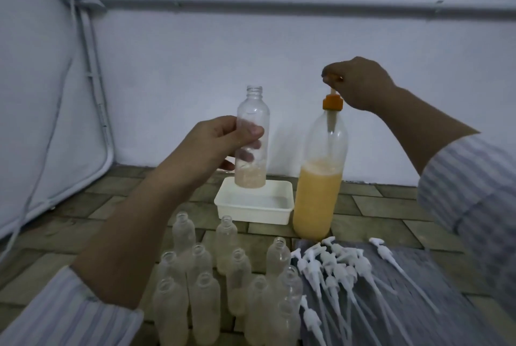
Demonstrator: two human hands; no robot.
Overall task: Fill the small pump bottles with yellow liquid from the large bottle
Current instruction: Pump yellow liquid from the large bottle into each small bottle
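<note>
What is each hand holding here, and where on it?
The left hand grips a small clear bottle around its middle, above the white tray. The right hand pinches the orange pump top of the large bottle.

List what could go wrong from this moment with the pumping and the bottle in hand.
1. The left hand holds the small bottle beside the large bottle, well away from the orange pump; a press now would likely squirt liquid onto the floor, not even into the white tray.
2. The right hand grips only the pump top; the tall bottle might tip.
3. A spill could reach the open bottles and loose white pumps standing close below.
</note>
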